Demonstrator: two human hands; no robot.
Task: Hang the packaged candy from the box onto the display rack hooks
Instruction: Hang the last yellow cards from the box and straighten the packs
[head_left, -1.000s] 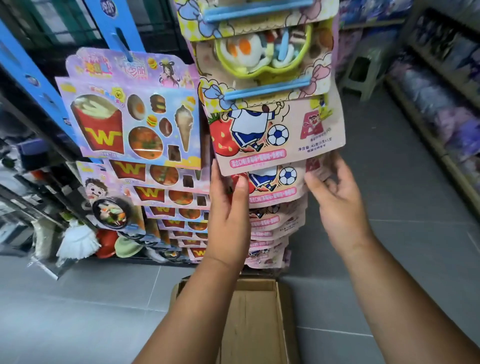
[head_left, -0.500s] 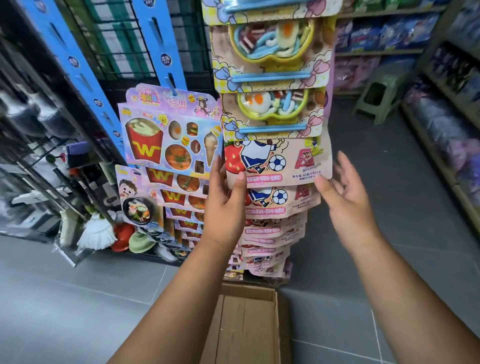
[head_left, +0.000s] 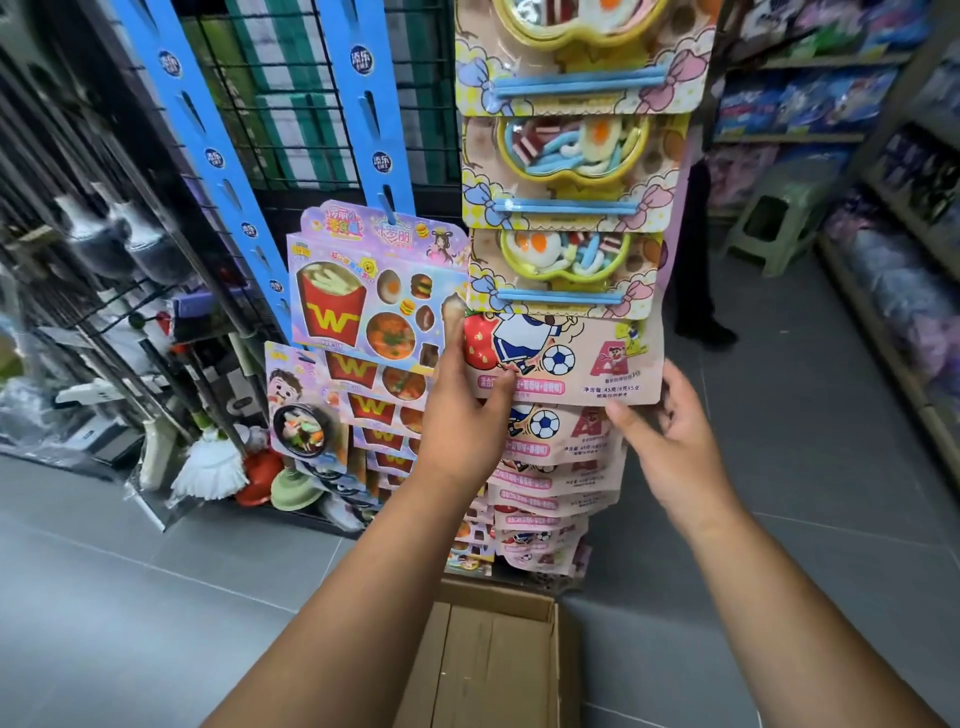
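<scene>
Above the open brown cardboard box (head_left: 493, 665), a pink football-print candy pouch (head_left: 597, 358) sits topmost in a column of matching pouches (head_left: 566, 483), its upper edge hidden behind a yellow-tray gummy card (head_left: 566, 270). The left hand (head_left: 462, 421) grips the pouch's left edge, thumb across the front. The right hand (head_left: 675, 452) touches its lower right corner, fingers loosely curled; whether it grasps is unclear.

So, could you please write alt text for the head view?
A person's left hand pinches the left edge of a pink football-print candy pouch at the top of a hanging column of matching pouches; the right hand reaches its lower right corner. A cardboard box sits on the floor below.
</scene>
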